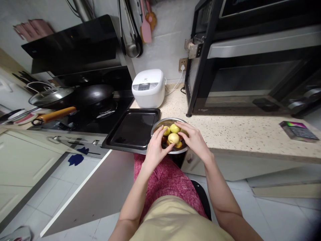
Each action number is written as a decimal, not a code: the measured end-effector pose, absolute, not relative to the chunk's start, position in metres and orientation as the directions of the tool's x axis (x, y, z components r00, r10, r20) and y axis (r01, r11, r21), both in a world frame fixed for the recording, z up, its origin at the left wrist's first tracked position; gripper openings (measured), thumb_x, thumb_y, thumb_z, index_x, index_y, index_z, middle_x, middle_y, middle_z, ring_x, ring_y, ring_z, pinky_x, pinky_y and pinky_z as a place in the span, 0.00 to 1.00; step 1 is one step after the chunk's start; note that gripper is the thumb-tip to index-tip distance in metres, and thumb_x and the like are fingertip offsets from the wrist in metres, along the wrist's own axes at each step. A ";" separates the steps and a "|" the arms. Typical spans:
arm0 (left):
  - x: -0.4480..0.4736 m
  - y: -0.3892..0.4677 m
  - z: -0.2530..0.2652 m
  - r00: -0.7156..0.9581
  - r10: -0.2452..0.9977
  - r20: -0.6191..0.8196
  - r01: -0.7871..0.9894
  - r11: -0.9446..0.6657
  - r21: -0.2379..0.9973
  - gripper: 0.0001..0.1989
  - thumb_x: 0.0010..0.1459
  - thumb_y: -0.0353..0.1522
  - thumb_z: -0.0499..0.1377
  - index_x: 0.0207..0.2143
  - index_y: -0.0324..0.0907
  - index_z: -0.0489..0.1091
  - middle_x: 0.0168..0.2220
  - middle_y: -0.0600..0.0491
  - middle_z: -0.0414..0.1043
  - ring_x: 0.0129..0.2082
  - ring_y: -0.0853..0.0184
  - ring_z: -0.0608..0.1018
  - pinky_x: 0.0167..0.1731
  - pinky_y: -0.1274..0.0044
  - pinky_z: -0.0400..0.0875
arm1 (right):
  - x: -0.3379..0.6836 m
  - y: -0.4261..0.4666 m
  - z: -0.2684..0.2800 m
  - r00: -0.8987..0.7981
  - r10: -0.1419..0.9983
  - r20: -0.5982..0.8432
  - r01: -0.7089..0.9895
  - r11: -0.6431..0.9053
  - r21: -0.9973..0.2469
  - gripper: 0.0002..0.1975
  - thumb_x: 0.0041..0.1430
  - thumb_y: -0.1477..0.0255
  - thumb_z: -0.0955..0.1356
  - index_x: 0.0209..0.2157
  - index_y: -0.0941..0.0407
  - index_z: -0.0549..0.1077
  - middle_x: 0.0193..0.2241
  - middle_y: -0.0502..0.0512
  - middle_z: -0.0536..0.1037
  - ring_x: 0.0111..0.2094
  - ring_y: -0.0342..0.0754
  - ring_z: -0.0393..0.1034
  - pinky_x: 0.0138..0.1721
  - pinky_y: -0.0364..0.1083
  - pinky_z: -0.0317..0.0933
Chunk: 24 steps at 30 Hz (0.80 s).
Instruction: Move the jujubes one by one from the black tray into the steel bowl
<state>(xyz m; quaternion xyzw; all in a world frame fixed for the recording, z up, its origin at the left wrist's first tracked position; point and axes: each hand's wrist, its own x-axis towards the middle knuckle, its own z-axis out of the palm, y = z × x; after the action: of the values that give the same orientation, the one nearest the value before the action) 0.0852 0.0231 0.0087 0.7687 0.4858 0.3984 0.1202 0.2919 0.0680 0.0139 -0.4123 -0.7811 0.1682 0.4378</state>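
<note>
A round metal bowl (185, 148) sits at the counter's front edge and holds several round yellow pieces of food, too blurred to name. A paler yellow ball (173, 138) lies on top in the middle, with darker brown pieces partly hidden beneath. My left hand (158, 144) reaches over the bowl's left side, thumb and fingers spread, the thumb tip by the pale ball's lower edge. From the right comes my right hand (192, 138), fingers curved but apart around the upper yellow ball (175, 128). Whether either hand grips a piece is not plain.
Left of the bowl lies a black baking tray (132, 129). Behind stands a white rice cooker (148, 88). A wok (94, 93) and a lidded pan (54, 97) rest on the stove. An oven (240, 80) fills the right. A cabinet door (100, 194) hangs open below.
</note>
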 end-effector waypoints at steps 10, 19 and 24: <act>0.080 0.011 0.015 0.158 0.802 0.576 0.625 -0.533 0.570 0.31 0.63 0.37 0.67 0.65 0.45 0.64 0.68 0.41 0.64 0.69 0.53 0.67 0.68 0.59 0.65 | 0.299 0.058 0.016 -0.212 0.788 0.577 0.535 0.588 -0.606 0.22 0.67 0.77 0.64 0.59 0.51 0.76 0.60 0.56 0.77 0.62 0.52 0.72 0.66 0.58 0.65; 0.061 -0.028 0.019 -0.052 0.748 0.662 0.667 -0.467 0.580 0.18 0.68 0.32 0.61 0.59 0.48 0.71 0.63 0.46 0.71 0.65 0.57 0.73 0.66 0.61 0.68 | 0.314 0.019 -0.009 0.140 0.700 0.700 0.626 0.485 -0.610 0.14 0.70 0.68 0.64 0.51 0.51 0.80 0.49 0.59 0.83 0.51 0.55 0.78 0.56 0.57 0.72; 0.043 -0.034 0.010 -0.108 0.712 0.694 0.710 -0.434 0.555 0.13 0.69 0.32 0.59 0.54 0.46 0.75 0.58 0.46 0.74 0.59 0.58 0.77 0.62 0.62 0.72 | 0.320 0.005 -0.032 0.187 0.691 0.698 0.671 0.430 -0.605 0.15 0.70 0.67 0.64 0.51 0.53 0.79 0.47 0.61 0.83 0.48 0.55 0.79 0.53 0.56 0.73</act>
<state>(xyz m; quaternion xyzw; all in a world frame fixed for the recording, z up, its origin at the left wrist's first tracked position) 0.0434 -0.0340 0.0096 0.6676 0.5322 0.5206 0.0010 0.3200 0.0046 -0.0320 -0.5339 -0.6377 0.0092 0.5551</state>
